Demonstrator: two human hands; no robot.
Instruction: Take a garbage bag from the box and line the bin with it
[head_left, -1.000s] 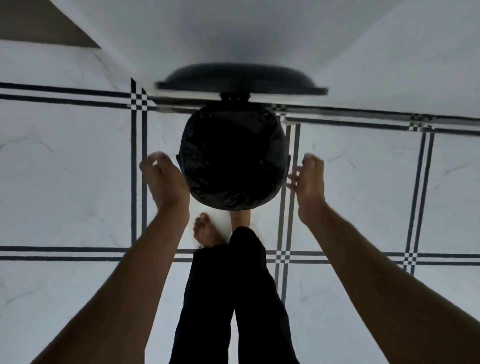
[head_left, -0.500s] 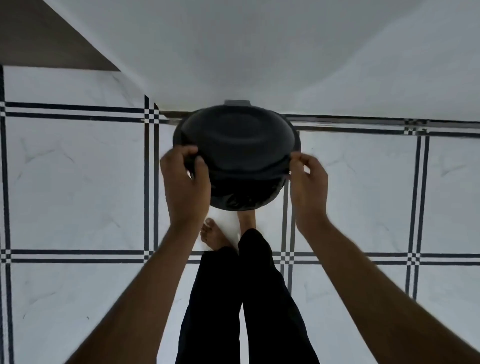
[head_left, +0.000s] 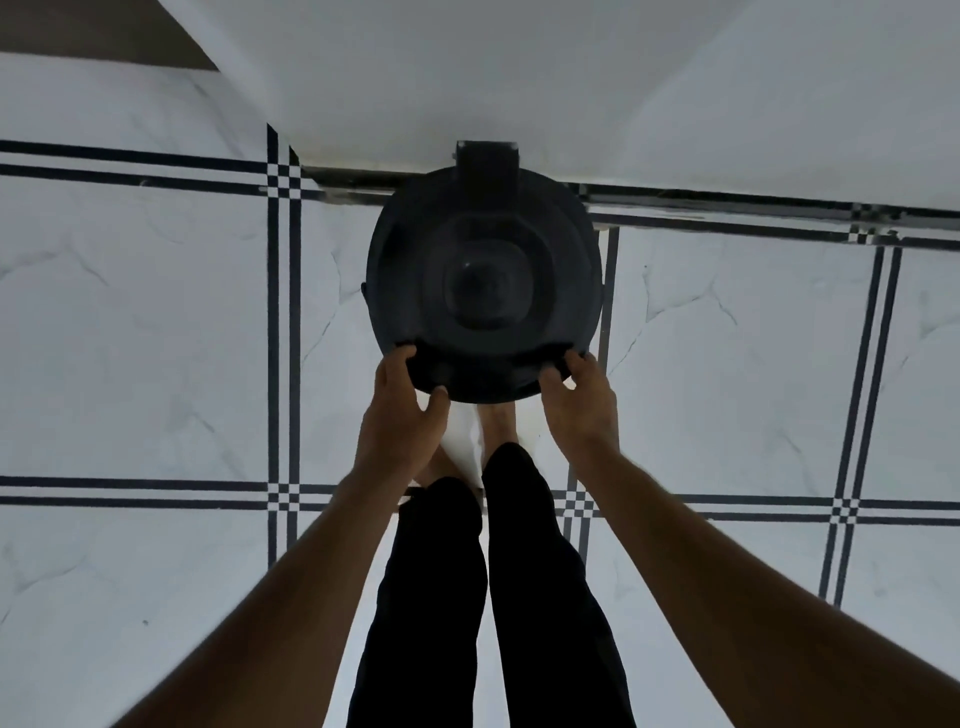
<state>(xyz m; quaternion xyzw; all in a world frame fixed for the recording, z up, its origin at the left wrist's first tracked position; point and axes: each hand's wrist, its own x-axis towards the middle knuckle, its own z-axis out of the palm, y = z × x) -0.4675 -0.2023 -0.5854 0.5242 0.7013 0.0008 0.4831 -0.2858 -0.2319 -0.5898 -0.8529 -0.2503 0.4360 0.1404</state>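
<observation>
A round black bin (head_left: 483, 280) stands on the floor against the wall, seen from straight above. Its domed lid lies flat over the opening, with the hinge block (head_left: 487, 156) at the wall side. The lid hides the black garbage bag inside. My left hand (head_left: 402, 415) curls its fingers around the lid's front-left edge. On the front-right edge my right hand (head_left: 582, 405) grips the same way. The bag box is not in view.
A white wall (head_left: 467, 78) rises right behind the bin. The floor (head_left: 156, 338) is white marble tile with dark double lines. My legs in black trousers (head_left: 488, 597) and my bare feet stand just in front of the bin.
A second ago the lid stood up and the bag-lined bin was uncovered, with my hands apart beside it. Both hands took the lid and brought it down flat.
</observation>
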